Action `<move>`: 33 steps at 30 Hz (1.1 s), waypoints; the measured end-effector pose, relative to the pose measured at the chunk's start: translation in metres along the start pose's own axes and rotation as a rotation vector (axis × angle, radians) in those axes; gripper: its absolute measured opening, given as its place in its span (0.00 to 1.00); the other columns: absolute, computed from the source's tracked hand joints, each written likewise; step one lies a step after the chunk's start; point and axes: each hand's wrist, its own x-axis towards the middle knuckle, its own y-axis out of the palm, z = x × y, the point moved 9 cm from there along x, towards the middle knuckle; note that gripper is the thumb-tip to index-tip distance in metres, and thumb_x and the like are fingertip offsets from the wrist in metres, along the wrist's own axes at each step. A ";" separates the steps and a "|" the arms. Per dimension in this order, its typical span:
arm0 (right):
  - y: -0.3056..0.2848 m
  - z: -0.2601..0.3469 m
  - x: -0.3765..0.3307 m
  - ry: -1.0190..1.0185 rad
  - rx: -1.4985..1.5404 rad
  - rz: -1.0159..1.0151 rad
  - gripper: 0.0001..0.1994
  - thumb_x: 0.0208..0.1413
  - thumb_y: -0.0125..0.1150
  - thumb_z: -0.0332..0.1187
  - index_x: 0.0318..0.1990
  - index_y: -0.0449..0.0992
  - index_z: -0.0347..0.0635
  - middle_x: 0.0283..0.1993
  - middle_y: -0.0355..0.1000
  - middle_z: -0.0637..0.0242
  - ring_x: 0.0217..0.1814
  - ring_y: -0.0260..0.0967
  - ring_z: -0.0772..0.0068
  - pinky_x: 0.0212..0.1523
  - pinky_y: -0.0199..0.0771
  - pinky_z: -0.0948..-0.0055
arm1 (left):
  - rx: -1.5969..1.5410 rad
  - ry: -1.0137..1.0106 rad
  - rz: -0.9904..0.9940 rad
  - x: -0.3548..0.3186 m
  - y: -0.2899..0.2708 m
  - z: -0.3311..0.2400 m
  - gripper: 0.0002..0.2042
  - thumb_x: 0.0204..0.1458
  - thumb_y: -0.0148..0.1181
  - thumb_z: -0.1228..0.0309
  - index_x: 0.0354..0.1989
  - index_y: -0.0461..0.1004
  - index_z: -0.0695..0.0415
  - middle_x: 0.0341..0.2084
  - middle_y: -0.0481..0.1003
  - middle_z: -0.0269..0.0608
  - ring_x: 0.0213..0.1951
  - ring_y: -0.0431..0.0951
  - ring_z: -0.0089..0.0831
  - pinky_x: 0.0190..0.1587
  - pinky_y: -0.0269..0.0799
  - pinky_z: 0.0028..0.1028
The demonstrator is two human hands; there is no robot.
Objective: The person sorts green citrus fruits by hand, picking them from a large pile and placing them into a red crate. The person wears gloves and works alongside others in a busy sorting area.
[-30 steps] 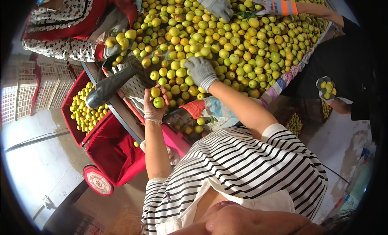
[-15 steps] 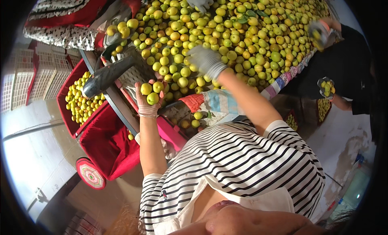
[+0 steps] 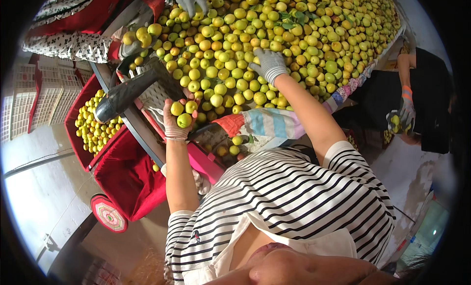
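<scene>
**Both hands at the fruit pile**

I note my left hand (image 3: 177, 119), gloved and palm up, cupping three yellow-green fruits (image 3: 184, 120) at the near edge of the sorting table (image 3: 360, 76). My right hand (image 3: 269, 64), fingers spread, rests flat on the heaped fruit pile (image 3: 294, 35). A red crate (image 3: 78, 138) of fruit stands lower left.

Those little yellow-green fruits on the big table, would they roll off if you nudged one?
Probably: the fruits look round and smooth, so a loose one would likely roll. Several sit cupped in the left hand, which suggests they are light. The right hand wears a knit glove, perhaps against slipping.
</scene>
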 end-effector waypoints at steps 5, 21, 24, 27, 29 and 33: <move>-0.020 -0.007 -0.014 -0.027 0.183 -0.001 0.12 0.52 0.57 0.40 0.44 0.73 0.54 0.51 0.69 0.59 0.51 0.71 0.57 0.55 0.69 0.57 | -0.016 -0.007 -0.026 -0.002 -0.001 0.001 0.23 0.52 0.57 0.49 0.30 0.72 0.61 0.43 0.75 0.49 0.53 0.72 0.51 0.35 0.83 0.41; -0.035 -0.034 0.009 0.098 -0.128 0.175 0.26 0.56 0.57 0.40 0.63 0.62 0.56 0.64 0.54 0.58 0.55 0.70 0.57 0.52 0.75 0.59 | -0.031 -0.011 -0.050 0.000 -0.005 0.001 0.23 0.52 0.57 0.48 0.29 0.72 0.62 0.43 0.74 0.49 0.52 0.72 0.52 0.34 0.82 0.42; -0.039 -0.046 0.014 -0.014 0.228 -0.064 0.31 0.48 0.64 0.52 0.59 0.66 0.53 0.60 0.61 0.54 0.57 0.68 0.57 0.59 0.69 0.61 | -0.036 -0.009 -0.030 0.000 -0.003 0.001 0.23 0.51 0.58 0.49 0.29 0.72 0.61 0.43 0.74 0.50 0.51 0.72 0.52 0.34 0.82 0.42; -0.012 -0.025 -0.002 0.034 1.536 0.326 0.29 0.46 0.69 0.50 0.52 0.71 0.42 0.48 0.73 0.60 0.41 0.75 0.71 0.31 0.80 0.72 | -0.017 -0.003 -0.029 0.000 -0.005 0.000 0.23 0.51 0.59 0.49 0.31 0.74 0.62 0.46 0.74 0.51 0.56 0.70 0.51 0.34 0.83 0.38; -0.015 0.003 -0.022 0.054 1.928 0.422 0.23 0.52 0.66 0.44 0.50 0.72 0.41 0.33 0.75 0.65 0.27 0.73 0.75 0.21 0.75 0.77 | -0.017 0.001 -0.023 -0.001 -0.005 0.000 0.23 0.51 0.58 0.49 0.31 0.74 0.62 0.46 0.74 0.51 0.56 0.70 0.50 0.33 0.82 0.38; 0.000 0.033 -0.035 0.035 2.256 0.611 0.24 0.56 0.58 0.49 0.48 0.70 0.35 0.31 0.73 0.61 0.22 0.70 0.71 0.18 0.71 0.77 | -0.016 -0.007 0.008 -0.002 0.001 0.002 0.23 0.52 0.57 0.49 0.31 0.73 0.62 0.45 0.74 0.51 0.56 0.69 0.50 0.34 0.83 0.38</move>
